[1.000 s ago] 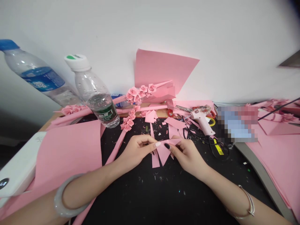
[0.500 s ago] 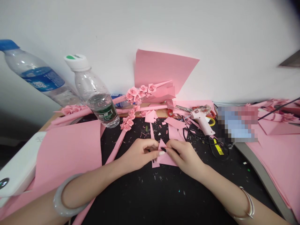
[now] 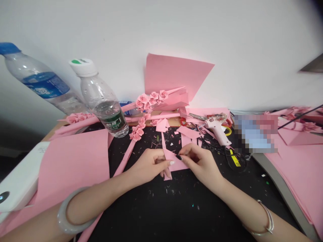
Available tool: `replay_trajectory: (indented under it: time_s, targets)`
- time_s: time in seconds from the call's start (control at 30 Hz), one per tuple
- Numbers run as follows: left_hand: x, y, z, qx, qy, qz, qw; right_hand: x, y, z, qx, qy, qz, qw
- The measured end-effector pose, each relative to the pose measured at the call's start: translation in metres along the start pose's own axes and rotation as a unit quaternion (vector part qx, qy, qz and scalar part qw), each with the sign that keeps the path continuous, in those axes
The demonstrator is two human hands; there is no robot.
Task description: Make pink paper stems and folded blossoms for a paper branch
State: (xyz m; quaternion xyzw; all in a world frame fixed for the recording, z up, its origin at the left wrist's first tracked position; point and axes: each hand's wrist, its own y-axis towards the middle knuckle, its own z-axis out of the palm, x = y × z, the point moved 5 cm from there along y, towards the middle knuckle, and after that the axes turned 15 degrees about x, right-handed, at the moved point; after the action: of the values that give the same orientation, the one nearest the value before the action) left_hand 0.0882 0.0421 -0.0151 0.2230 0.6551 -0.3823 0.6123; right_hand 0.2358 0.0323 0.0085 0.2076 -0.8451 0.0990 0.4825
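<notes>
A folded piece of pink paper (image 3: 176, 162) sits between my hands above the black work mat (image 3: 141, 215). My left hand (image 3: 150, 164) pinches its left side, with a small fold hanging below the fingers. My right hand (image 3: 200, 163) grips its upper right edge, a dark fingernail pressed on the paper. A long pink paper strip (image 3: 123, 163) runs near my left hand, and scattered pink offcuts lie beyond both hands.
Two plastic bottles (image 3: 101, 99) lean at the back left beside pink paper roses on stems (image 3: 148, 101). A pink hot glue gun (image 3: 217, 129) lies back right. Large pink sheets (image 3: 75, 161) cover the left, with more (image 3: 295, 168) on the right. A white device (image 3: 20, 178) sits far left.
The pink paper has shifted from a hanging, pointed shape to a wider folded flap between my fingers. My hands have repositioned on it, while the bottles and glue gun stay in place.
</notes>
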Motion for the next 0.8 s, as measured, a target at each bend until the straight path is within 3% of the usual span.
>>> replay_trajectory:
  time_s: [0.17,0.8]
  targets:
    - [0.002,0.001,-0.006,-0.051,-0.081,0.011,0.995,-0.007,-0.003,-0.013,-0.13,0.137,-0.032,0.982]
    - [0.003,0.0,-0.002,-0.014,-0.128,0.043,0.991,-0.006,-0.001,-0.011,-0.112,0.172,-0.03,0.978]
